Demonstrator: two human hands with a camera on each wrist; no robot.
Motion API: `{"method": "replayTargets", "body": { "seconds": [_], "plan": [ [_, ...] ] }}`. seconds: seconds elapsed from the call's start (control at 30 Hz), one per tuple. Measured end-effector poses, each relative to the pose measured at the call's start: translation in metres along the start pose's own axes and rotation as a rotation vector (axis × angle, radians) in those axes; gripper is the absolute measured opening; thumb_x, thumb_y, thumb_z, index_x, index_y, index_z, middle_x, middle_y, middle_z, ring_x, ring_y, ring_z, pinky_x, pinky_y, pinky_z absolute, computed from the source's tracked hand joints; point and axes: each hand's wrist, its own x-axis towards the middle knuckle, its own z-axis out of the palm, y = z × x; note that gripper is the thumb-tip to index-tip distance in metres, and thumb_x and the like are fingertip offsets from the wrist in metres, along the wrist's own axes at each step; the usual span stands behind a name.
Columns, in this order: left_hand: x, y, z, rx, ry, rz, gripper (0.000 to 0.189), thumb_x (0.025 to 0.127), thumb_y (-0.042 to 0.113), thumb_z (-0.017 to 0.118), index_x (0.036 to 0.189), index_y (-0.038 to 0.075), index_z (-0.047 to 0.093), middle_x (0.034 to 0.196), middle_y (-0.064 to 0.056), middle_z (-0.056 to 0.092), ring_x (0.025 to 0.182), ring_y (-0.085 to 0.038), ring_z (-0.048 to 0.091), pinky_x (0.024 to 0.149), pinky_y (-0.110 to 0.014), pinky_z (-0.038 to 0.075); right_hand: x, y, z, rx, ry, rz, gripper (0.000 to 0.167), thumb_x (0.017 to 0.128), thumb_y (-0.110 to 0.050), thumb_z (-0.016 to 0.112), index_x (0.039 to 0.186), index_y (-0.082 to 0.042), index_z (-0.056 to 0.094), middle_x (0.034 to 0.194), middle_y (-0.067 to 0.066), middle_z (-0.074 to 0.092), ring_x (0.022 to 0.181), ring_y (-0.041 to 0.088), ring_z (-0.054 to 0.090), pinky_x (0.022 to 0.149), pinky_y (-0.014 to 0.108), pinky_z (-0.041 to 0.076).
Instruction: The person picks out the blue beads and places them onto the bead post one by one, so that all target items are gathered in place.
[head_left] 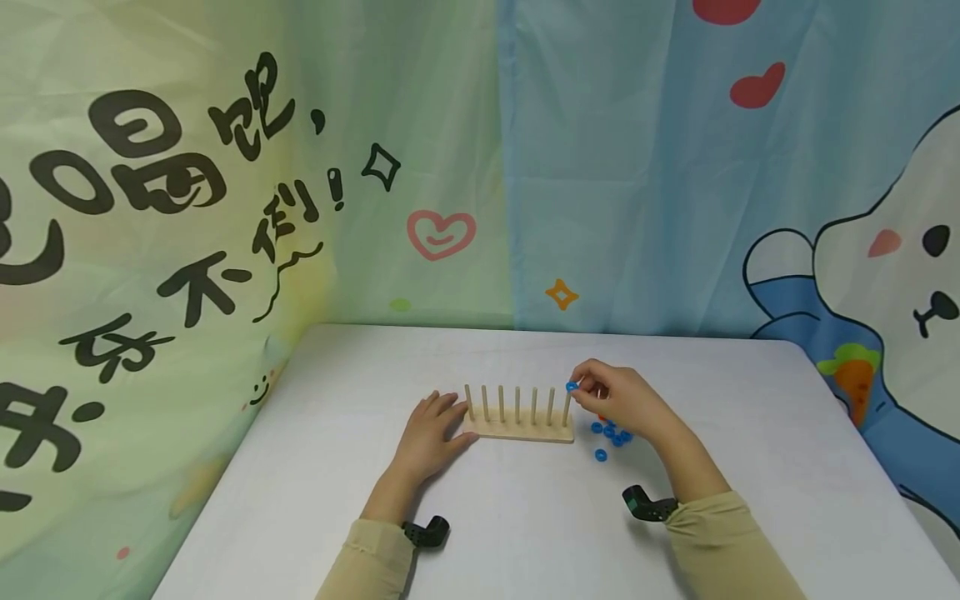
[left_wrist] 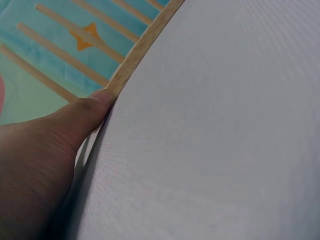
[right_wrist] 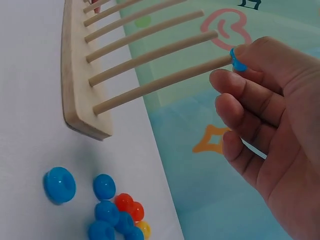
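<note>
A wooden peg rack (head_left: 521, 432) with a row of upright pegs stands on the table. My left hand (head_left: 429, 440) holds its left end; the thumb (left_wrist: 102, 97) lies against the front edge of the base in the left wrist view, and the other fingers are hidden there. Between thumb and index finger, my right hand (head_left: 621, 402) pinches a blue ring bead (right_wrist: 239, 61) at the tip of the rightmost peg (right_wrist: 165, 84). The other right fingers are loosely curled. All the pegs that show are bare along their visible length.
Right of the rack lie several loose blue beads (head_left: 609, 432), one blue bead (head_left: 601, 455) apart in front. Red beads (right_wrist: 124, 202) and a yellow bead (right_wrist: 144, 230) sit among them. The white table (head_left: 525, 517) ends at a printed curtain (head_left: 637, 167) behind.
</note>
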Motion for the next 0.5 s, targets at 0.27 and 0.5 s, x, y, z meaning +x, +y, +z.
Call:
{"method": "replayTargets", "body": {
  "seconds": [0.27, 0.5],
  "plan": [
    [0.000, 0.001, 0.000, 0.002, 0.001, 0.003, 0.060, 0.090, 0.056, 0.063, 0.139, 0.020, 0.058, 0.146, -0.008, 0.053, 0.143, -0.038, 0.039, 0.122, -0.053, 0.026, -0.001, 0.007, 0.009, -0.042, -0.044, -0.014, 0.014, 0.094, -0.019, 0.067, 0.108, -0.016, 0.063, 0.084, -0.010, 0.065, 0.068, 0.007, 0.051, 0.060, 0.023, 0.047],
    [0.001, 0.000, 0.000, -0.013, -0.008, -0.008, 0.060, 0.090, 0.056, 0.064, 0.139, 0.021, 0.057, 0.146, -0.008, 0.053, 0.144, -0.037, 0.038, 0.123, -0.053, 0.025, 0.000, 0.016, 0.021, -0.055, -0.125, 0.023, 0.012, 0.094, -0.020, 0.067, 0.105, -0.015, 0.063, 0.080, -0.009, 0.063, 0.069, 0.006, 0.053, 0.064, 0.024, 0.047]
  ]
}}
